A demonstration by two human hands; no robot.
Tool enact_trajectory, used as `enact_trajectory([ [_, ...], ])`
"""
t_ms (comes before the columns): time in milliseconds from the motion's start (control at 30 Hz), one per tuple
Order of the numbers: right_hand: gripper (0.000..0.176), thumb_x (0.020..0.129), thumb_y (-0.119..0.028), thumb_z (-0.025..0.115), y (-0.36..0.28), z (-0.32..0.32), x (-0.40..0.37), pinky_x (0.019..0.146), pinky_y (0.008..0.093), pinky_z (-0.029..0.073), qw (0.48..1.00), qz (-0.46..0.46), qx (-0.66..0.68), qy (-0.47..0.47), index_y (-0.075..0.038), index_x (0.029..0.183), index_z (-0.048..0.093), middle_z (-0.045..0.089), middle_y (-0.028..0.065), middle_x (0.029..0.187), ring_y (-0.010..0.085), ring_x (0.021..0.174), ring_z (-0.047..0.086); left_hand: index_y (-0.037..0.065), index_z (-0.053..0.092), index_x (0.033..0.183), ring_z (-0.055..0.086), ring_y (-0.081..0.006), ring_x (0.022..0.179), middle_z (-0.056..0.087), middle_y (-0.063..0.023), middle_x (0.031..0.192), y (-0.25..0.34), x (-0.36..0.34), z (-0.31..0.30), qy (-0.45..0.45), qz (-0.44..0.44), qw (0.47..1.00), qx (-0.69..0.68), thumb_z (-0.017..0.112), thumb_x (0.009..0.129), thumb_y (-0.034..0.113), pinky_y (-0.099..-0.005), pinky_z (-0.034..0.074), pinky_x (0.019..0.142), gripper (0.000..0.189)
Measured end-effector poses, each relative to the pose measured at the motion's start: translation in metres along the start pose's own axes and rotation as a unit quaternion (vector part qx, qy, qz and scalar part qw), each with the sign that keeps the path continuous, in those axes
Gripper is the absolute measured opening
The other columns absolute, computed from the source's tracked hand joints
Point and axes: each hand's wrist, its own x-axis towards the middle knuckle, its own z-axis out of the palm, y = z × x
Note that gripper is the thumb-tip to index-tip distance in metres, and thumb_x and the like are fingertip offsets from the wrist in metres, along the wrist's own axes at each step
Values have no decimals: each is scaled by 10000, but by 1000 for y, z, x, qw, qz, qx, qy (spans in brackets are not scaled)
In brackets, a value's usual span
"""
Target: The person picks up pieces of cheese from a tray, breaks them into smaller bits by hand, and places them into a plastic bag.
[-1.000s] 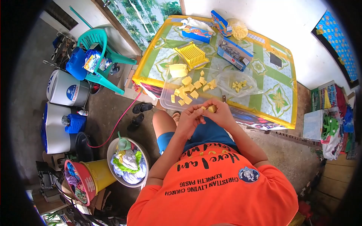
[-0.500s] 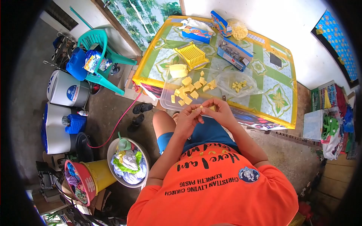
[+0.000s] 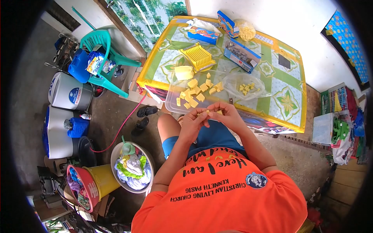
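L hand (image 3: 193, 120) pinching sm. yellow pc (image 3: 208, 111); R hand (image 3: 228, 114) gripping yellow block (image 3: 220, 112), now hiding more of it vs 1 s ago, by clear tray's (image 3: 171, 102) near edge; prob. still working pcs.

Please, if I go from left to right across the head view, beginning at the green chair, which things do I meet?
Green chair → big yellow block → clear plastic bag with small yellow pieces → dark square patch → blue patterned panel on the wall.
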Motion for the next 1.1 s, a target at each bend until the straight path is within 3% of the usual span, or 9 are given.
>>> enact_trajectory([
  [233, 256, 840, -119, 680, 3, -1, 0, 777, 226, 467, 999, -40, -29, -10, 20, 1044, 612, 653, 38, 914, 78, 847, 591, -6, 606, 1044, 573, -119, 654, 633, -67, 861, -2, 0, 0, 6, 4, 1000, 13, 607, 905, 109, -269, 501, 611, 181],
  [633, 196, 845, -104, 659, -3, 0, -1, 754, 227, 466, 1000, -5, 0, -16, 3, 1004, 620, 636, 20, 889, 77, 817, 584, -10, 616, 1019, 566, -99, 653, 644, -66, 870, 2, -2, 1, -13, 25, 995, 92, 604, 908, 109, -247, 499, 617, 163],
  [833, 197, 867, -134, 642, -1, -5, -1, 756, 227, 461, 999, 42, 0, -10, -12, 1020, 618, 629, 16, 893, 74, 821, 575, -19, 614, 1048, 576, -117, 651, 641, -83, 876, 0, -1, -1, -17, 2, 999, 47, 582, 923, 125, -259, 506, 613, 193],
  [1100, 280, 877, -157, 637, 0, 5, -2, 787, 236, 453, 999, -14, -34, 16, 11, 1098, 602, 636, 32, 948, 82, 864, 567, 4, 575, 1026, 601, -162, 712, 625, -92, 906, -1, 1, -2, 10, -56, 996, -73, 532, 941, 175, -305, 524, 639, 196],
])
